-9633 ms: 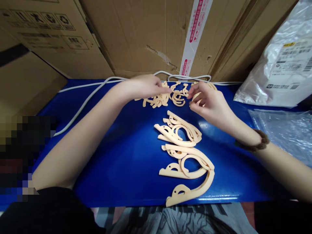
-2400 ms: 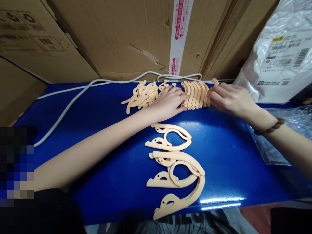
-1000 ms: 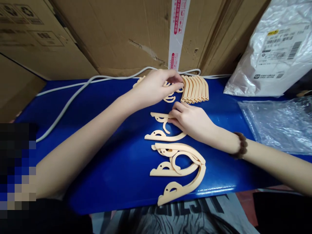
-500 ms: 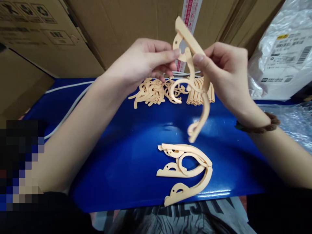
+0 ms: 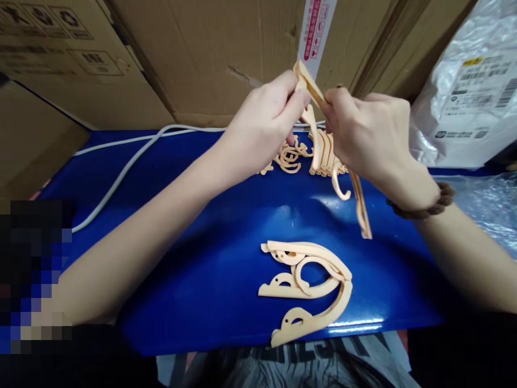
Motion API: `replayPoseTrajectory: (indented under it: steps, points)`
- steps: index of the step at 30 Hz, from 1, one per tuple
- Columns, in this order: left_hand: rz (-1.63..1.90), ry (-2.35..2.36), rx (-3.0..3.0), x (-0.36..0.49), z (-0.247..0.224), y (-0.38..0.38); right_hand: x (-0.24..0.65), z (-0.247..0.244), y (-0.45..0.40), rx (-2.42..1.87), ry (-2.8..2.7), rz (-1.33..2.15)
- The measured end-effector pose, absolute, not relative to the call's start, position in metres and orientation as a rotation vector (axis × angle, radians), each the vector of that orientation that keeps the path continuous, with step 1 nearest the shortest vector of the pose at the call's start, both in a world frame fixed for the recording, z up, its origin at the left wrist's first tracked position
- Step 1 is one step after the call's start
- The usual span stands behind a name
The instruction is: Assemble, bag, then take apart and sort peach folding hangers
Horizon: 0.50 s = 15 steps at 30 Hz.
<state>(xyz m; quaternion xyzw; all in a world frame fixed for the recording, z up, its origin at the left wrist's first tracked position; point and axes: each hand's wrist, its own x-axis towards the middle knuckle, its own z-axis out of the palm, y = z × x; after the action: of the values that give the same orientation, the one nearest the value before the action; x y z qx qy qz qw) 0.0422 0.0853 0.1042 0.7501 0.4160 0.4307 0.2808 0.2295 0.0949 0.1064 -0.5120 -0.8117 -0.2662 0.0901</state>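
Above the blue table (image 5: 202,269), both my hands grip a beige plastic folding hanger (image 5: 314,90). My left hand (image 5: 270,116) pinches it at one arm's upper end. Wrapped round that arm lower down is my right hand (image 5: 365,126), which hides the joint. A curved hook and another arm hang below the right hand. Nearer to me lie folded beige hangers (image 5: 309,247), arms pointing left. Behind my hands are a cluster of loose hooks (image 5: 288,157) and a row of straight arm pieces (image 5: 323,153). My left hand covers most of a further heap of pieces.
Cardboard boxes (image 5: 226,37) stand along the table's back edge. A white cable (image 5: 133,161) runs across the left side and along the back. At right are a bubble-wrapped parcel (image 5: 464,97) with labels and clear plastic wrap (image 5: 480,210).
The held hanger has turned, its lower arm swinging right, and its upper end is lower. My left hand has moved down and now covers the heap behind. The hangers on the table stayed put.
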Motion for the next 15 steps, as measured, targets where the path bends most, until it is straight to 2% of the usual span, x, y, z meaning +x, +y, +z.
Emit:
replayPoseTrajectory:
  steps: [5,15]
  points:
    - [0.977,1.247,2.145,0.033,0.101,0.098,0.238,0.106,0.107,-1.511,-2.514,-0.544]
    - [0.662,1.402,2.013,0.018,0.089,0.119,0.253,0.096,0.136,-1.297,-2.587,0.423]
